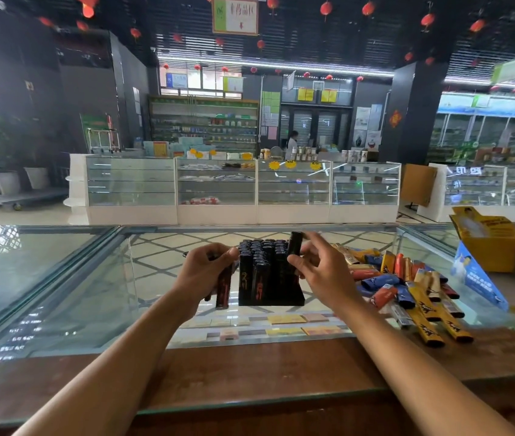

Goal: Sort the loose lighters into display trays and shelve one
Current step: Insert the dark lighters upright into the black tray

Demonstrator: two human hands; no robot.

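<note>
Black, red-marked lighters (258, 269) in tray (284, 300)

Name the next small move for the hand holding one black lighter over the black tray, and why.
Probably lower the upright black lighter pinched in the right hand into the black plastic display tray on its right side: it hangs just above there, the front right looks unfilled, and the left hand holds more black lighters.
</note>
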